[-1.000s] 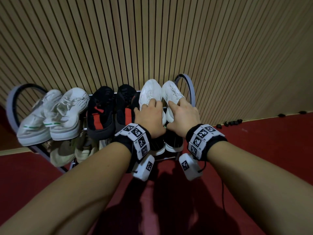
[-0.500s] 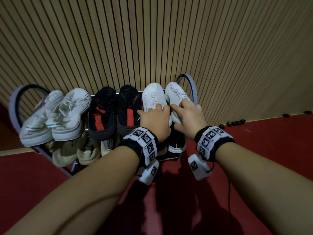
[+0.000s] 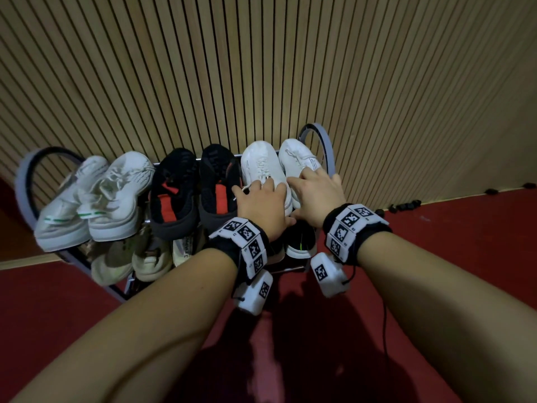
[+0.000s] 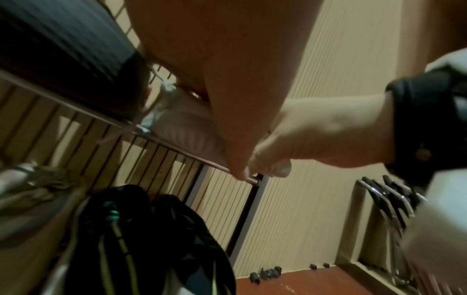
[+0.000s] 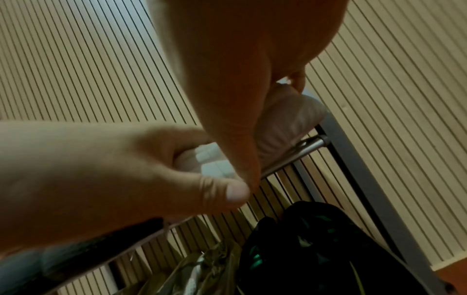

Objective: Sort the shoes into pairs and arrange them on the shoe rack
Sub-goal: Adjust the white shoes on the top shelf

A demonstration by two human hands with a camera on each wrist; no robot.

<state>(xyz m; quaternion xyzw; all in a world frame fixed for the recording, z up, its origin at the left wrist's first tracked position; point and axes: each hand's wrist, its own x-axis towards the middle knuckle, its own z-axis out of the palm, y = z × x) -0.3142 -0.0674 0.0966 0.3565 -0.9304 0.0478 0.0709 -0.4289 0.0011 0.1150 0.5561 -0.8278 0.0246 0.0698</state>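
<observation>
On the shoe rack's [image 3: 323, 141] top shelf, at its right end, a pair of white shoes stands toes to the wall. My left hand [image 3: 261, 199] grips the heel of the left white shoe [image 3: 260, 164], fingers over its collar. My right hand [image 3: 316, 190] grips the right white shoe [image 3: 296, 154] the same way. In the left wrist view the thumb runs down behind the ribbed white heel [image 4: 187, 135] to the front bar [image 4: 174, 150]. The right wrist view shows the other white heel [image 5: 288, 121] under my right palm.
A black-and-red pair [image 3: 174, 187] fills the shelf's middle and a white pair with green stripes [image 3: 116, 196] its left end. The lower shelf holds beige shoes [image 3: 116, 260] and black shoes with green trim [image 3: 300, 242]. Behind is a slatted wall, below a red floor [image 3: 453, 245].
Both hands stay on the white pair at the right end of the top shelf. The view has shifted slightly; the shoes have barely moved.
</observation>
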